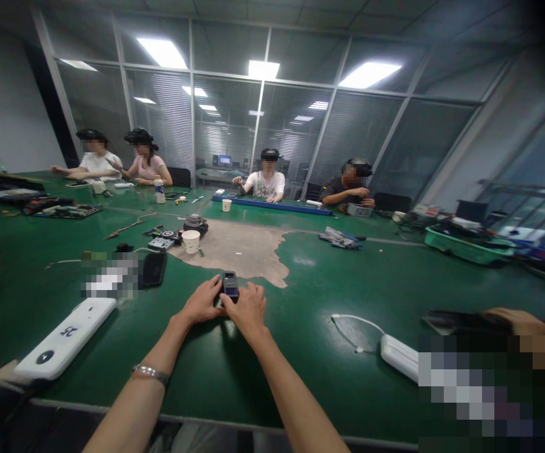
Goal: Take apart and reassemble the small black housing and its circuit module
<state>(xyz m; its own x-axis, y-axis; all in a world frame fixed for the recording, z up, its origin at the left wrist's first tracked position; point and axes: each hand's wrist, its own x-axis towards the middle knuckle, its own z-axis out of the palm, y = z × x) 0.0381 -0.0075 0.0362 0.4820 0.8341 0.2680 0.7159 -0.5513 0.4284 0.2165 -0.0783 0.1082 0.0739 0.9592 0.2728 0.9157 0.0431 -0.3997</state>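
A small dark grey box-shaped device (230, 284) stands on the green table, between my two hands. Its exact kind I cannot make out. My left hand (202, 299) has its fingertips and thumb against the device's left side and lower edge. From the right, my right hand (250, 307) grips it, thumb at the near end and fingers bent along the right side. A metal bracelet (150, 372) circles my left wrist. Just beyond the device lies a bare, pale patch (239, 248) of the tabletop.
To the left lie a white power bank (67, 338) and a black phone-like slab (154, 269). A paper cup (191, 242) stands ahead. Gloves (341, 238) and a green basket (471, 246) sit to the right, with a white cabled block (399, 357) nearer. Several people sit around; a neighbour's hand (527, 322) is at right.
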